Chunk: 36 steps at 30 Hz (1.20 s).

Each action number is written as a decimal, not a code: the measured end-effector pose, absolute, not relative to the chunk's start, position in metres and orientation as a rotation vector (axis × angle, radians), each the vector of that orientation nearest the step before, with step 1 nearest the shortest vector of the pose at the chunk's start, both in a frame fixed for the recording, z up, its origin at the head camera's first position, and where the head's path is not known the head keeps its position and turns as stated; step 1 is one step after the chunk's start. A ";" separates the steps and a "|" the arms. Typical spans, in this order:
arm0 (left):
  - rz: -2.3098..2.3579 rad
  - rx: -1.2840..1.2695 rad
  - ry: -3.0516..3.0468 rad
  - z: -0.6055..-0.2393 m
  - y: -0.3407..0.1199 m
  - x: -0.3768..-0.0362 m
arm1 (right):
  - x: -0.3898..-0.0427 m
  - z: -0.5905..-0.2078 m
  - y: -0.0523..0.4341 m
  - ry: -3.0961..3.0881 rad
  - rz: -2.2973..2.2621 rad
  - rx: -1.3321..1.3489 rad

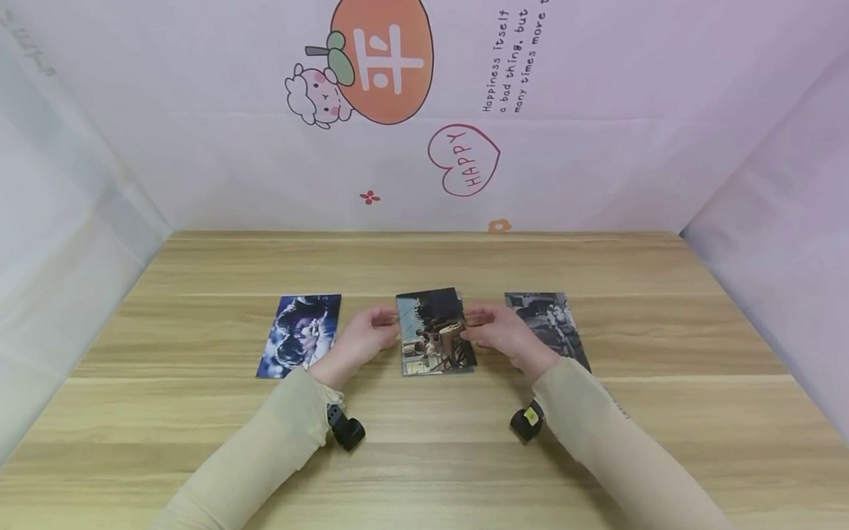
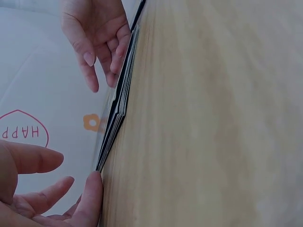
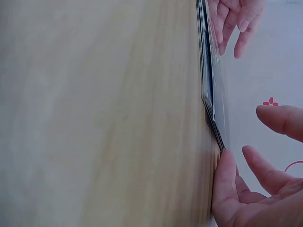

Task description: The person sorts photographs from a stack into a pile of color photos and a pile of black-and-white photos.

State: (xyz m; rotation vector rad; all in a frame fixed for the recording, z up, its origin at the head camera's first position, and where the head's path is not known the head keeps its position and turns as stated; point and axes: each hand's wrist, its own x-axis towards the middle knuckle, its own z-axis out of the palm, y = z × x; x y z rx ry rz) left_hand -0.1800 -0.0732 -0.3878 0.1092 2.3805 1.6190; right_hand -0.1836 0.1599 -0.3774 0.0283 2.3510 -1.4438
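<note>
A small stack of photo cards [image 1: 430,335] lies in the middle of the table, its top picture a dark outdoor scene. The cards are slightly fanned, their corners not quite lined up. At its left edge my left hand [image 1: 360,337] touches the cards with its fingertips; the thumb stands apart in the left wrist view. My right hand [image 1: 504,334] is at the opposite edge, a lower finger meeting the card edges [image 3: 206,75] in the right wrist view, thumb raised. Neither hand pinches the stack.
A blue-purple photo [image 1: 302,335] lies left of the left hand, partly behind it. To the right, a grey photo [image 1: 549,323] is partly covered by the right hand and forearm. The wooden table [image 1: 431,467] meets a white printed cloth [image 1: 589,150] at the back.
</note>
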 end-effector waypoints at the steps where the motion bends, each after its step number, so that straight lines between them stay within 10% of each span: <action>1: 1.618 0.108 2.380 -0.388 -0.073 -0.180 | -0.183 -0.377 0.160 2.354 -1.442 0.027; 36: 1.660 0.122 2.304 -0.388 -0.070 -0.176 | -0.177 -0.375 0.162 2.288 -1.571 0.073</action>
